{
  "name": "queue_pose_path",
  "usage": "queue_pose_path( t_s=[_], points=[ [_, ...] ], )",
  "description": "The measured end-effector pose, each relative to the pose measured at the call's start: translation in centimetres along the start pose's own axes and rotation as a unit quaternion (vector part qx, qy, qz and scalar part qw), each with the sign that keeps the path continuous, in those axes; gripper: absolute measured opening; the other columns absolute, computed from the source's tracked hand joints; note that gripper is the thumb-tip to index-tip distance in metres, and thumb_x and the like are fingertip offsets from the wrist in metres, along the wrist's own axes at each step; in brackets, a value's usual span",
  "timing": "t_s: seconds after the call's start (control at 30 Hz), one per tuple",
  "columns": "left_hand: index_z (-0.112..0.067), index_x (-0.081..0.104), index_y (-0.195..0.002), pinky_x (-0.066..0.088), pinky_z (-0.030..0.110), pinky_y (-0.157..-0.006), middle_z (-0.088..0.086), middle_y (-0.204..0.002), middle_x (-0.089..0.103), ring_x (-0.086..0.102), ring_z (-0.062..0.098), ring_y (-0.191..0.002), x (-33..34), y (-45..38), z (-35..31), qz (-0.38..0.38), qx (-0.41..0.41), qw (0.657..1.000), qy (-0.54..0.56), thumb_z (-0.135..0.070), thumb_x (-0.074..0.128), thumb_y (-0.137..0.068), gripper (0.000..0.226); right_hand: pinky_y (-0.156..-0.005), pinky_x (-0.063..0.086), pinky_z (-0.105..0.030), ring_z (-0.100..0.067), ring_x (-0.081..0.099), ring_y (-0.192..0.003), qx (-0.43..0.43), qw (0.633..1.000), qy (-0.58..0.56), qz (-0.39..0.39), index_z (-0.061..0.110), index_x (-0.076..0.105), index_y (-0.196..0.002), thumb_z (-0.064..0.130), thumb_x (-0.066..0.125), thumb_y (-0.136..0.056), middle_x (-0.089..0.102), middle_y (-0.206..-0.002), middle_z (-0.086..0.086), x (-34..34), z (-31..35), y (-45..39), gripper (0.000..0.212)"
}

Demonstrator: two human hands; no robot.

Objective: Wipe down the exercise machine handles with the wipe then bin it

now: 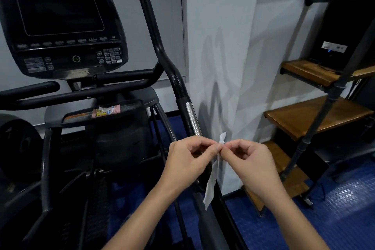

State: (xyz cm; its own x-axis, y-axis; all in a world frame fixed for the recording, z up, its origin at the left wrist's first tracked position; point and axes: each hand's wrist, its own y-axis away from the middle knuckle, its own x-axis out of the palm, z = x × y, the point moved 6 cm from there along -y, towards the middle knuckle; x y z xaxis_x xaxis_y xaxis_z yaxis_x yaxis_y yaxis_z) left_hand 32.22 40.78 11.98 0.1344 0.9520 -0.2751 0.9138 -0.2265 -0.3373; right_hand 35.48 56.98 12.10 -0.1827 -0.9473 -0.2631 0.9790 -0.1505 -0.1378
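Note:
A white wipe (211, 184) hangs as a narrow folded strip between my two hands. My left hand (188, 160) and my right hand (249, 164) both pinch its upper end with thumb and forefinger, fingertips nearly touching. Just behind my hands runs the black right handle (178, 85) of the exercise machine, with a silver grip section (192, 119). The machine's console (60, 26) and its lower left handle (30, 89) stand to the left. No bin is in view.
A torn pink wipe packet (106, 110) lies on the machine's tray. A wooden shelf unit (312, 115) with black pipe frame stands at right against the white wall. Blue rubber flooring (304, 227) lies below. A black weight plate (16, 144) sits at far left.

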Motion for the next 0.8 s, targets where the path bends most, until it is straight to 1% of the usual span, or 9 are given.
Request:
queue_pose_path(
  t_s=[0.1, 0.2, 0.37, 0.47, 0.53, 0.6, 0.67, 0.73, 0.8],
  points=[
    [-0.02, 0.084, -0.097, 0.061, 0.046, -0.084, -0.004, -0.086, 0.079, 0.076, 0.016, -0.087, 0.0, -0.2, 0.2, 0.022, -0.02, 1.0, 0.003, -0.024, 0.075, -0.095, 0.01, -0.069, 0.055, -0.016, 0.001, 0.07, -0.077, -0.068, 0.992, 0.102, 0.041, 0.033, 0.075, -0.082, 0.024, 0.073, -0.091, 0.074, -0.077, 0.017, -0.2, 1.8, 0.0, 0.013],
    [-0.017, 0.083, -0.096, 0.061, 0.049, -0.09, 0.004, -0.087, 0.079, 0.077, 0.022, -0.089, -0.1, -0.4, 0.9, 0.04, -0.067, 0.996, 0.035, -0.022, 0.074, -0.096, 0.011, -0.069, 0.056, -0.021, -0.001, 0.069, -0.078, -0.084, 0.98, 0.159, 0.084, 0.033, 0.075, -0.085, 0.03, 0.07, -0.093, 0.074, -0.079, 0.016, -0.2, 2.4, -0.3, 0.011],
    [-0.015, 0.08, -0.093, 0.062, 0.046, -0.086, 0.006, -0.087, 0.078, 0.076, 0.025, -0.085, 0.3, -0.5, 0.9, 0.05, -0.064, 0.996, 0.033, -0.021, 0.069, -0.099, 0.014, -0.063, 0.053, -0.018, -0.002, 0.067, -0.071, -0.067, 0.985, 0.142, 0.073, 0.025, 0.072, -0.079, 0.037, 0.072, -0.089, 0.072, -0.074, 0.01, -0.6, 2.5, -0.6, 0.016],
    [-0.013, 0.075, -0.095, 0.063, 0.043, -0.083, 0.006, -0.087, 0.076, 0.076, 0.022, -0.082, 0.3, -0.6, 0.8, 0.051, -0.072, 0.996, 0.029, -0.023, 0.065, -0.102, 0.016, -0.057, 0.049, -0.019, -0.003, 0.059, -0.059, -0.043, 0.993, 0.097, 0.05, 0.019, 0.067, -0.077, 0.027, 0.072, -0.086, 0.068, -0.069, -0.001, -1.2, 2.4, -0.8, 0.013],
    [-0.01, 0.067, -0.094, 0.063, 0.04, -0.082, 0.009, -0.088, 0.074, 0.075, 0.02, -0.082, -0.2, -0.7, 0.7, 0.043, -0.082, 0.995, 0.022, -0.022, 0.059, -0.105, 0.018, -0.061, 0.051, -0.029, -0.018, 0.06, -0.06, -0.036, 0.996, 0.071, 0.034, 0.016, 0.064, -0.077, 0.018, 0.069, -0.085, 0.066, -0.07, -0.008, -1.7, 2.0, -1.0, 0.01],
    [-0.007, 0.059, -0.095, 0.062, 0.033, -0.079, 0.013, -0.092, 0.07, 0.073, 0.019, -0.085, -0.7, -1.1, 0.6, 0.04, -0.106, 0.992, 0.063, -0.02, 0.052, -0.107, 0.019, -0.064, 0.053, -0.033, -0.028, 0.06, -0.064, -0.028, 0.999, 0.034, 0.011, 0.009, 0.061, -0.079, 0.01, 0.066, -0.086, 0.063, -0.069, -0.014, -2.4, 1.6, -1.3, 0.009],
    [-0.007, 0.055, -0.095, 0.06, 0.03, -0.08, 0.014, -0.093, 0.067, 0.07, 0.021, -0.088, -1.0, -1.4, 0.6, 0.037, -0.143, 0.981, 0.125, -0.019, 0.048, -0.109, 0.019, -0.066, 0.055, -0.03, -0.023, 0.061, -0.066, 0.002, 0.999, -0.043, -0.003, 0.003, 0.057, -0.081, 0.003, 0.063, -0.089, 0.061, -0.068, -0.011, -2.9, 0.7, -1.8, 0.01],
    [-0.009, 0.053, -0.096, 0.061, 0.032, -0.08, 0.017, -0.091, 0.061, 0.063, 0.026, -0.087, -0.9, -1.5, 0.6, 0.025, -0.169, 0.967, 0.188, -0.017, 0.046, -0.109, 0.017, -0.065, 0.054, -0.031, -0.019, 0.061, -0.069, 0.047, 0.988, -0.144, -0.006, 0.006, 0.055, -0.082, 0.0, 0.058, -0.094, 0.061, -0.071, -0.008, -2.8, -0.3, -2.1, 0.014],
    [-0.008, 0.052, -0.1, 0.062, 0.036, -0.08, 0.014, -0.09, 0.063, 0.06, 0.026, -0.086, -0.8, -1.7, 0.4, 0.008, -0.171, 0.964, 0.205, -0.02, 0.045, -0.111, 0.017, -0.068, 0.052, -0.031, -0.021, 0.06, -0.074, 0.077, 0.973, -0.217, -0.007, 0.012, 0.053, -0.084, 0.004, 0.053, -0.098, 0.061, -0.079, -0.008, -2.3, -1.0, -2.2, 0.017]
  ],
)
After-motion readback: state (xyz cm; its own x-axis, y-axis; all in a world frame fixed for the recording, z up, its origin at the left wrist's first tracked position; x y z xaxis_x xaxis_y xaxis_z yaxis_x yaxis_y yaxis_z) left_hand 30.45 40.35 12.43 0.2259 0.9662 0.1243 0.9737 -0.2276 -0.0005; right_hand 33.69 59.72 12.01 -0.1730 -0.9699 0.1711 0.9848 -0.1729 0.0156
